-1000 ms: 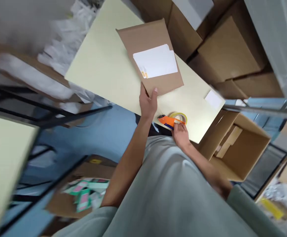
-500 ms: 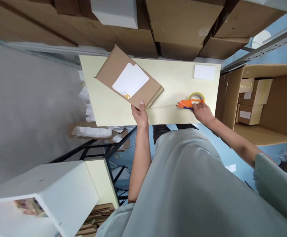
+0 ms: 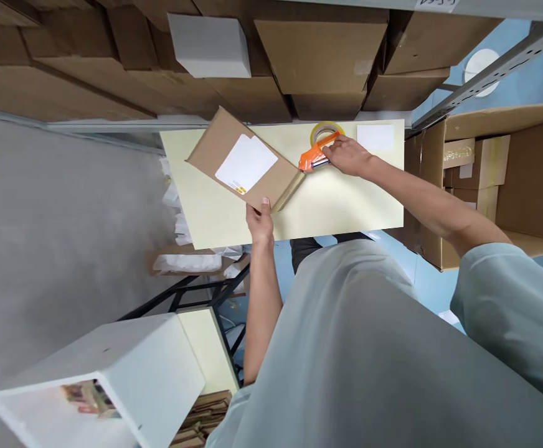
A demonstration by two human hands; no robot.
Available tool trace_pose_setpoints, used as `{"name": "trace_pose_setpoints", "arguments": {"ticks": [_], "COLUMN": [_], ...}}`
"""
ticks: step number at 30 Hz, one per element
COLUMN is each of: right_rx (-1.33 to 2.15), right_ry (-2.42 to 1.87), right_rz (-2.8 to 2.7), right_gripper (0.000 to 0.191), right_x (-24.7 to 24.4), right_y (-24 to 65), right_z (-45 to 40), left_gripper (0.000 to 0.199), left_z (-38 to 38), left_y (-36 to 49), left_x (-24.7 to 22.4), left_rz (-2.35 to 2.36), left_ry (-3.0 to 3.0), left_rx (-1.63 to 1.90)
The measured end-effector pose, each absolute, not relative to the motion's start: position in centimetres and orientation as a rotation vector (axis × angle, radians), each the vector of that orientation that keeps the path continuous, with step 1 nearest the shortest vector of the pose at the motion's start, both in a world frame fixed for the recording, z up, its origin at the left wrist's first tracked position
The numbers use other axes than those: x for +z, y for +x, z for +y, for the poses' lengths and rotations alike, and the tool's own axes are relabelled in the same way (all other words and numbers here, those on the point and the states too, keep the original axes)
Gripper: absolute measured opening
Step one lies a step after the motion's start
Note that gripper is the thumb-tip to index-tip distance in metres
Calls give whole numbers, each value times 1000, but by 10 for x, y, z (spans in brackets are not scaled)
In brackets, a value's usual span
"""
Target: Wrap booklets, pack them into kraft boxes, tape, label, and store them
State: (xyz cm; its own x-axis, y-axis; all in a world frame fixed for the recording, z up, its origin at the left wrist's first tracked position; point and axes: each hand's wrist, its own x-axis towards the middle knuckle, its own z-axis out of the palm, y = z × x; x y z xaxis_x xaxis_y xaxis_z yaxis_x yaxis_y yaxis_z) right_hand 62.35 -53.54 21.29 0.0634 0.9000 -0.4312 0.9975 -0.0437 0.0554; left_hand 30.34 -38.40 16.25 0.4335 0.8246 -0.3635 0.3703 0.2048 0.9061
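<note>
Orange tape dispenser [image 3: 309,159] — grip partly behind the right hand [image 3: 347,156].

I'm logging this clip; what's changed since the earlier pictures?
The right hand has moved the orange dispenser, with its tape roll, away from the body and leftward, to beside the right corner of the parcel. Nothing was taken hold of or let go. The left hand still holds the parcel's near end, and the white sheet stays on the table.

Boxes [image 3: 321,56] line up behind the table [image 3: 355,199]; an open carton [image 3: 530,180], seemingly holding packages [image 3: 481,168], lies right.
</note>
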Motion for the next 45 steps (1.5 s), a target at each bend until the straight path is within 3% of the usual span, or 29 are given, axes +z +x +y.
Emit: {"name": "trace_pose_setpoints", "arguments": {"ticks": [5,10,17,28,34,39,45], "right_rx": [-440,-576,-653,-823,-658,-493,-432], "right_ry": [1928,1960,2108,2248,2258,2169,1925], "right_rz": [2050,2160,2099,2048,1889,1961,2017], "right_gripper": [44,53,44,41,40,43,39], "right_x": [218,212,201,213,212,207,191], "right_y": [567,457,401,437,549,632,650], "right_z": [-537,-531,-540,-609,-665,-592,-488], "left_gripper": [46,29,47,53,44,37,39], "left_z": [-328,-301,-336,-338,-336,-332,-335], "left_y": [269,282,330,338,332,326,325], "left_x": [187,205,198,209,197,188,186], "left_rz": [1192,1695,2095,2167,2083,2033,2036], "left_ry": [1415,1650,1882,1981,1947,1948,1995], "left_rx": [225,244,364,107,365,509,478]}}
